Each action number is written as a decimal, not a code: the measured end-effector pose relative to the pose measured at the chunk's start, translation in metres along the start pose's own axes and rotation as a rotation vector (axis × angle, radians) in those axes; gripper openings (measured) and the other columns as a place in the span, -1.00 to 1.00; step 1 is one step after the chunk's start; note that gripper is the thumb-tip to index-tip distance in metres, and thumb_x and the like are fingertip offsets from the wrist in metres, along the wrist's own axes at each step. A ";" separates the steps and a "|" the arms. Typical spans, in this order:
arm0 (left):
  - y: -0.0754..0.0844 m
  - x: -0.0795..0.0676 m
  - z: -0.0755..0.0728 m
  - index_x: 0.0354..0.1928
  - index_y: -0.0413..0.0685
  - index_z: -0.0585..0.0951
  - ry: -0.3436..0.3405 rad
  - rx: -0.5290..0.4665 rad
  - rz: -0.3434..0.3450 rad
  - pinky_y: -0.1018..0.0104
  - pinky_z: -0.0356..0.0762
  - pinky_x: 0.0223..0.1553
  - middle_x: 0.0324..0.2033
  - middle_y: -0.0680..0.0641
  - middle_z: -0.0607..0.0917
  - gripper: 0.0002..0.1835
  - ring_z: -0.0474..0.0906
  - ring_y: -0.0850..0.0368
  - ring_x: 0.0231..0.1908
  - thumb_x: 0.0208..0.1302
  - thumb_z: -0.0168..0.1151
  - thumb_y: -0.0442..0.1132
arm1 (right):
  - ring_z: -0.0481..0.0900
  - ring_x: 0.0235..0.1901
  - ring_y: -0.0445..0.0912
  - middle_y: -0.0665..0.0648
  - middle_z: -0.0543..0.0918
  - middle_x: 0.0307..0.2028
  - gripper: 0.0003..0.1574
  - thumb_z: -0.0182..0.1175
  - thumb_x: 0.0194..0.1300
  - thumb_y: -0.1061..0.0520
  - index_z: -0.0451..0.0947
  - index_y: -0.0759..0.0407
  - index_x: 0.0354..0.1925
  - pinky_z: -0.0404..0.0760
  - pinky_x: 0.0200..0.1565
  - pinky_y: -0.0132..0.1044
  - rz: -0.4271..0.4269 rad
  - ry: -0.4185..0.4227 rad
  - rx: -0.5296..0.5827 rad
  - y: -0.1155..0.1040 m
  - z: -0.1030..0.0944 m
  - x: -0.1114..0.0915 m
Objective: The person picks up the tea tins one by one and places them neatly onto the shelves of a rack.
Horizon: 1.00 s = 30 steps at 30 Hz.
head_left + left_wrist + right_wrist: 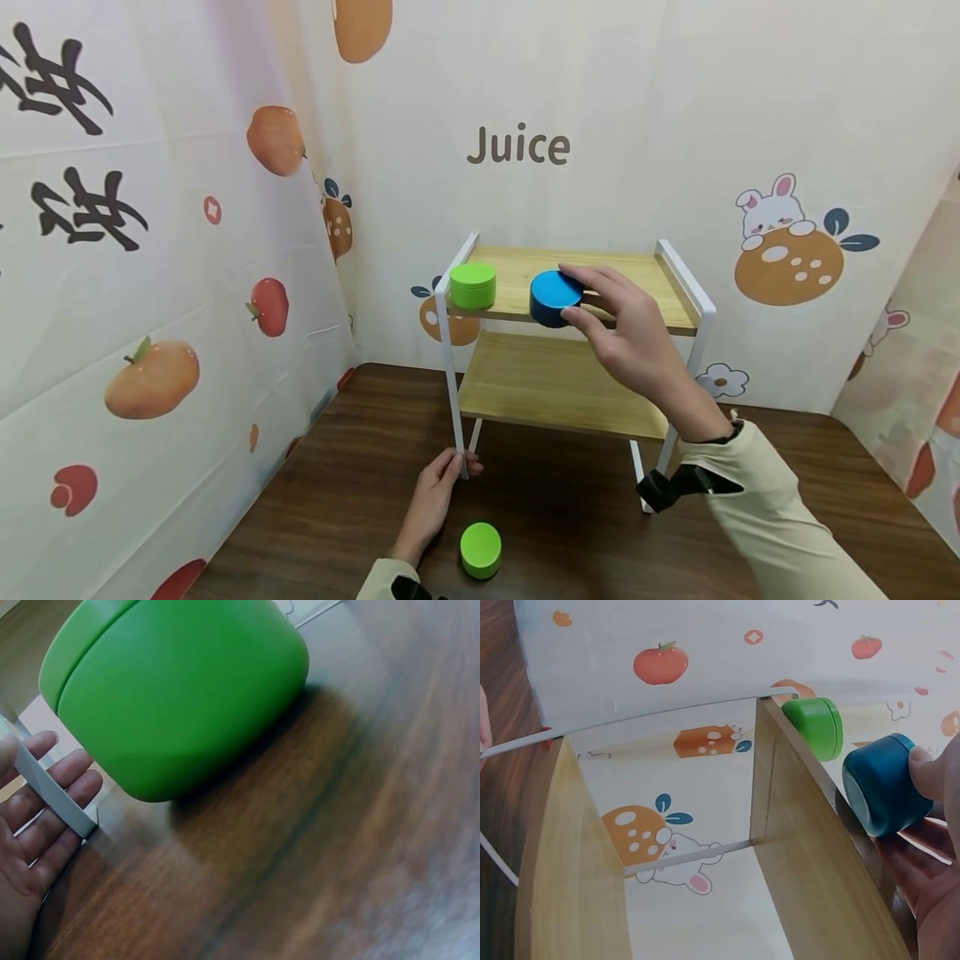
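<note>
A round blue tin (pixel 555 298) is pinched between the thumb and fingers of my right hand (pixel 633 329), at the front edge of the top board of a two-tier shelf (pixel 570 379). In the right wrist view the blue tin (pixel 885 784) is tilted; whether it touches the board is unclear. A round green tin (pixel 472 286) stands on the top board's left end. My left hand (pixel 435 492) grips the shelf's front left leg (pixel 56 795), thumb on one side and fingers behind. Another green tin (pixel 481 550) sits on the table close to my left wrist.
The shelf stands on a dark wooden table (pixel 360 450), with white side frames and pale wooden boards. Behind it hangs a printed curtain (pixel 615 100), and another curtain (pixel 172 283) runs along the left side.
</note>
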<state>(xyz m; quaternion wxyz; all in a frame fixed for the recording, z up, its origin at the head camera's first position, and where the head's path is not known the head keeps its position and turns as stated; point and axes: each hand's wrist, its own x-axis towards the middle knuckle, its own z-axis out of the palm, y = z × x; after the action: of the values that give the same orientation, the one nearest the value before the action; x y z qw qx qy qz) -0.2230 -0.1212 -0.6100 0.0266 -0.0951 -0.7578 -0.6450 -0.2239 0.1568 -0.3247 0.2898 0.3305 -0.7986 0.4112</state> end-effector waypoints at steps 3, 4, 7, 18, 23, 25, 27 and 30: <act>-0.001 -0.001 -0.001 0.16 -0.27 0.64 0.016 -0.003 0.002 0.41 0.53 0.22 -0.01 -0.20 0.80 -0.47 0.74 0.00 0.08 0.71 -0.08 0.06 | 0.64 0.28 0.16 0.28 0.60 0.29 -0.37 0.29 0.45 0.35 0.48 0.26 0.44 0.64 0.23 -0.10 0.002 0.003 0.009 0.000 0.003 0.007; -0.001 -0.001 -0.002 0.16 -0.27 0.64 0.022 -0.006 0.002 0.41 0.53 0.22 -0.01 -0.20 0.79 -0.48 0.74 0.00 0.08 0.71 -0.07 0.06 | 0.63 0.29 0.16 0.28 0.60 0.30 -0.37 0.29 0.46 0.34 0.48 0.26 0.44 0.64 0.24 -0.08 0.005 0.006 0.012 0.000 0.005 0.009; -0.001 -0.001 -0.002 0.15 -0.27 0.64 0.024 -0.011 0.003 0.41 0.52 0.22 -0.01 -0.20 0.80 -0.48 0.73 0.00 0.08 0.71 -0.06 0.05 | 0.62 0.30 0.17 0.30 0.58 0.32 -0.36 0.28 0.46 0.34 0.45 0.28 0.45 0.64 0.26 -0.02 0.020 0.018 0.005 -0.002 0.007 0.015; -0.001 0.000 0.002 0.16 -0.26 0.64 0.012 -0.003 -0.005 0.39 0.52 0.23 -0.03 -0.18 0.81 -0.48 0.73 -0.01 0.08 0.70 -0.05 0.06 | 0.61 0.31 0.19 0.33 0.55 0.34 -0.34 0.28 0.48 0.31 0.41 0.33 0.47 0.63 0.29 0.07 0.092 0.005 -0.046 0.000 0.007 0.019; 0.001 0.000 0.002 0.16 -0.28 0.64 0.014 -0.009 -0.005 0.39 0.52 0.22 -0.02 -0.19 0.80 -0.48 0.73 0.01 0.07 0.71 -0.06 0.06 | 0.59 0.32 0.20 0.33 0.55 0.35 -0.34 0.27 0.50 0.28 0.41 0.31 0.48 0.62 0.30 0.08 0.126 0.001 -0.043 0.000 0.008 0.020; 0.000 0.000 0.002 0.15 -0.27 0.64 0.021 -0.012 -0.003 0.39 0.53 0.22 -0.03 -0.19 0.80 -0.49 0.73 0.03 0.06 0.70 -0.05 0.05 | 0.59 0.32 0.20 0.34 0.54 0.35 -0.34 0.27 0.50 0.29 0.40 0.31 0.49 0.62 0.30 0.09 0.121 -0.002 -0.048 0.000 0.008 0.020; 0.000 0.000 0.002 0.13 -0.24 0.66 0.027 -0.015 0.000 0.39 0.53 0.21 -0.04 -0.19 0.80 -0.52 0.74 0.03 0.05 0.70 -0.04 0.03 | 0.59 0.32 0.20 0.34 0.55 0.35 -0.33 0.27 0.50 0.28 0.39 0.32 0.49 0.63 0.29 0.08 0.116 -0.003 -0.063 0.000 0.009 0.020; 0.000 0.001 0.003 0.11 -0.19 0.67 0.028 -0.017 0.003 0.39 0.54 0.20 -0.05 -0.19 0.81 -0.55 0.74 0.03 0.04 0.70 -0.03 0.03 | 0.58 0.32 0.19 0.34 0.54 0.35 -0.32 0.28 0.49 0.28 0.39 0.32 0.49 0.63 0.29 0.08 0.118 -0.006 -0.077 -0.001 0.007 0.020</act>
<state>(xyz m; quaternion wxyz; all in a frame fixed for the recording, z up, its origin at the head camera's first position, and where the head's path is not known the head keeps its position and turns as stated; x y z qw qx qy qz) -0.2241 -0.1183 -0.6106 0.0374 -0.0875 -0.7516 -0.6527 -0.2369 0.1446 -0.3136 0.2751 0.2728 -0.8327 0.3955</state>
